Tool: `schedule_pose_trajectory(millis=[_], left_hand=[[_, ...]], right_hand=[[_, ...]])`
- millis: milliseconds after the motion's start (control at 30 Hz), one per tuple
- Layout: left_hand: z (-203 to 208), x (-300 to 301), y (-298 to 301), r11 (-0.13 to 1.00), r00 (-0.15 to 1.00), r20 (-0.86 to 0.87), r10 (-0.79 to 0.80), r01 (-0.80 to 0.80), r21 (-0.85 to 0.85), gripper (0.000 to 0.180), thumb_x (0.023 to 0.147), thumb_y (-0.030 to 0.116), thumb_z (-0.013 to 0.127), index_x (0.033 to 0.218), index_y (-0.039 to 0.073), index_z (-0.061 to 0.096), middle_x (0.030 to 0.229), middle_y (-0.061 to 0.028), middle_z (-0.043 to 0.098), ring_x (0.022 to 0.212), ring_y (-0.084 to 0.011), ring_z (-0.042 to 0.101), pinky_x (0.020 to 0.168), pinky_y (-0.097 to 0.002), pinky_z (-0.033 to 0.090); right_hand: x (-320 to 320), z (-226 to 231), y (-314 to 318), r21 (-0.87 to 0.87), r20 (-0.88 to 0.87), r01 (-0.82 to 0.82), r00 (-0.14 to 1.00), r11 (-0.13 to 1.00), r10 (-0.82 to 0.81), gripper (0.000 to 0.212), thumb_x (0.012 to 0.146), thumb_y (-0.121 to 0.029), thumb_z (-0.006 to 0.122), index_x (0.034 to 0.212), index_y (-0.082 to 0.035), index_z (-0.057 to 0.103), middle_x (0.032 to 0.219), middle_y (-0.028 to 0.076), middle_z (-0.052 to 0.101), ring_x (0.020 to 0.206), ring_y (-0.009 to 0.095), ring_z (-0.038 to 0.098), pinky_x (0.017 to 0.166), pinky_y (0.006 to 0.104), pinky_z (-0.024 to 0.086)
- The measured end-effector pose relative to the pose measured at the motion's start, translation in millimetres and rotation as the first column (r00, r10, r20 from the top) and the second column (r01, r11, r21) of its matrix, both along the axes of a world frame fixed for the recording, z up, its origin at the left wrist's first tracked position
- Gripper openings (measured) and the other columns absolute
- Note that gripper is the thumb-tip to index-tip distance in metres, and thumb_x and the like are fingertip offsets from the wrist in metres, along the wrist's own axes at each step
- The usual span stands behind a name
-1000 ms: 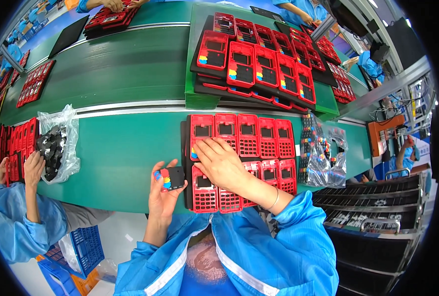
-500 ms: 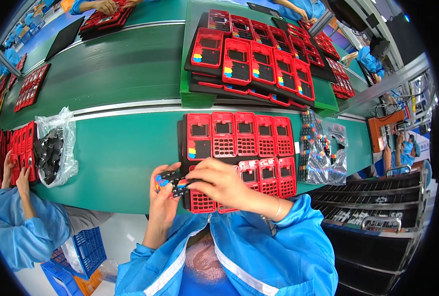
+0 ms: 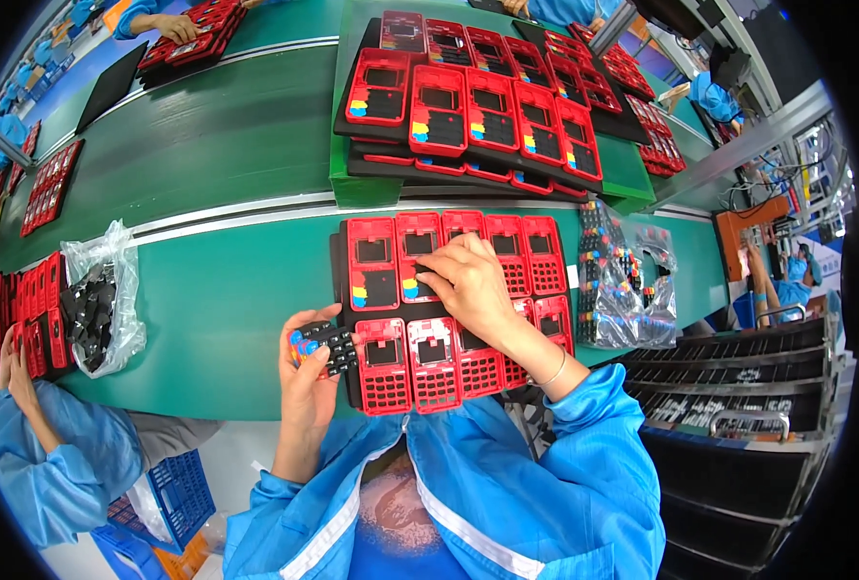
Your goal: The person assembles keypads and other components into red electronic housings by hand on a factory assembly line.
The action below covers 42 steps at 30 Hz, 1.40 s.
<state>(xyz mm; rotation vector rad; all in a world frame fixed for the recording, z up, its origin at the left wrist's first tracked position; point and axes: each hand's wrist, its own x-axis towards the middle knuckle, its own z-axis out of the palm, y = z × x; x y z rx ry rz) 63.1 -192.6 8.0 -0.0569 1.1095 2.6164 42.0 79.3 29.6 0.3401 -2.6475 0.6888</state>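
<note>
In my left hand (image 3: 311, 362) is a small stack of black rubber keypads (image 3: 330, 350) with blue and other coloured keys, held between thumb and fingers beside the near row's left end. My right hand (image 3: 468, 282) reaches over the red plastic housings, its fingers pinched at a keypad (image 3: 428, 289) that lies in the second housing (image 3: 419, 232) of the far row. Blue and yellow keys show at that keypad's left edge; my fingers cover part of it. The leftmost far housing (image 3: 372, 227) also contains a keypad. Bare key holes show in the near-row housings (image 3: 435, 391).
A black tray (image 3: 341, 280) carries the two rows. Beyond it, filled trays are stacked on a green box (image 3: 364, 193). A clear bag of keypads (image 3: 632, 280) lies right; a bag of black parts (image 3: 101, 304) lies left, near a co-worker's hands (image 3: 16, 372).
My right hand has left the stack in my left hand and moved right and away to the second far housing, bringing a keypad there. My left hand still holds the stack.
</note>
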Motion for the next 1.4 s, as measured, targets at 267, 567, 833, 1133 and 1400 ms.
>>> schedule_pose_trajectory(millis=[267, 567, 833, 1133, 1400], left_hand=[[-2, 4, 0, 0.997, 0.998, 0.058, -0.025, 0.020, 0.078, 0.053, 0.096, 0.009, 0.068, 0.143, 0.006, 0.044, 0.144, -0.0246, 0.053, 0.113, -0.0375, 0.070, 0.095, -0.0496, 0.063], [-5, 8, 4, 0.974, 0.993, 0.100, -0.069, 0.046, 0.221, 0.053, 0.101, 0.021, 0.066, 0.146, 0.007, 0.041, 0.149, -0.0258, 0.050, 0.117, -0.0389, 0.067, 0.099, -0.0513, 0.061], [7, 15, 13, 0.963, 0.986, 0.085, -0.143, 0.119, 0.243, 0.053, 0.102, 0.017, 0.065, 0.147, 0.005, 0.041, 0.150, -0.0251, 0.050, 0.126, -0.0383, 0.062, 0.108, -0.0518, 0.055], [6, 22, 21, 0.984, 0.978, 0.154, -0.144, 0.125, 0.125, 0.045, 0.102, 0.003, 0.061, 0.145, 0.007, 0.046, 0.148, -0.0215, 0.055, 0.132, -0.0282, 0.059, 0.106, -0.0411, 0.055], [10, 27, 33, 0.997, 0.993, 0.085, -0.079, 0.080, -0.006, 0.042, 0.101, -0.002, 0.059, 0.141, 0.007, 0.048, 0.146, -0.0200, 0.057, 0.129, -0.0266, 0.061, 0.105, -0.0402, 0.056]], right_hand=[[19, 9, -5, 0.294, -0.037, -0.121, 0.990, 0.948, 0.138, 0.037, 0.081, -0.004, 0.069, 0.117, 0.002, 0.072, 0.113, 0.012, 0.068, 0.108, 0.030, 0.065, 0.097, 0.0431, 0.051], [27, 12, -14, 0.362, -0.054, -0.113, 0.988, 0.925, 0.141, 0.035, 0.080, -0.005, 0.066, 0.113, 0.004, 0.072, 0.113, 0.014, 0.071, 0.103, 0.029, 0.067, 0.099, 0.0419, 0.051], [27, 44, -42, -0.356, 0.086, -0.309, 0.929, 0.882, 0.360, 0.042, 0.086, -0.022, 0.082, 0.123, -0.004, 0.072, 0.119, 0.012, 0.073, 0.104, 0.031, 0.071, 0.090, 0.0428, 0.055], [44, 27, -48, -0.469, 0.097, -0.234, 0.945, 0.852, 0.312, 0.023, 0.083, -0.010, 0.083, 0.104, -0.005, 0.075, 0.100, 0.010, 0.072, 0.093, 0.029, 0.072, 0.079, 0.0389, 0.059], [66, 34, -47, -0.215, -0.039, -0.254, 0.967, 0.943, 0.252, 0.031, 0.081, -0.005, 0.082, 0.111, -0.004, 0.076, 0.101, 0.011, 0.065, 0.082, 0.028, 0.067, 0.072, 0.0377, 0.058]])
